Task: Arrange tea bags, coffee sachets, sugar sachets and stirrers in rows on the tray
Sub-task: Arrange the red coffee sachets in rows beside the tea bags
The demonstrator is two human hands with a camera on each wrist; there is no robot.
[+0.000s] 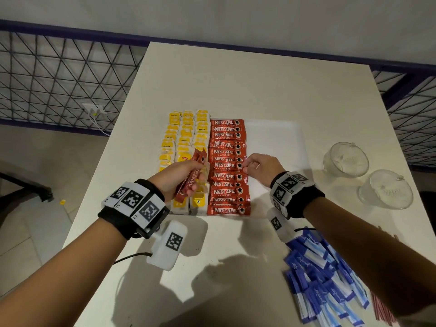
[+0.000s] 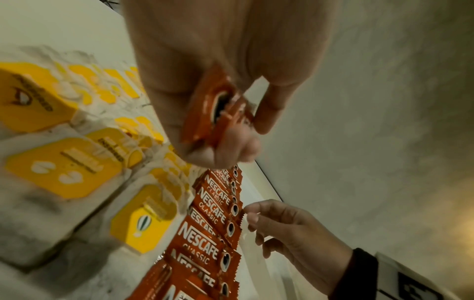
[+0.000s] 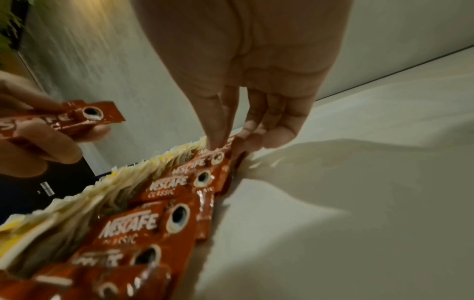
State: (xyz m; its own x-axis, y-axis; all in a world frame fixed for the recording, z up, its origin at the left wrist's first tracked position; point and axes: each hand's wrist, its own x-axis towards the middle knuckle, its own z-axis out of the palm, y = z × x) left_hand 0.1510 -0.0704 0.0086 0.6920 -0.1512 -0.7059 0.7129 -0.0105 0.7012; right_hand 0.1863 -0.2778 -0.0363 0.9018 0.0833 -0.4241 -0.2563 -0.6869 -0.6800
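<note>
A white tray on the table holds three columns of yellow tea bags and, beside them, one overlapping column of red coffee sachets. My left hand hovers over the tea bags and grips a few more red coffee sachets. My right hand is at the right edge of the coffee column, about halfway down. Its thumb and fingertips pinch the end of one sachet lying in the row. Blue sugar sachets and red stirrers lie on the table at lower right.
Two clear glass cups stand on the table right of the tray. The tray's right half is bare white. A metal mesh railing runs behind the table, and the table edge drops off on the left.
</note>
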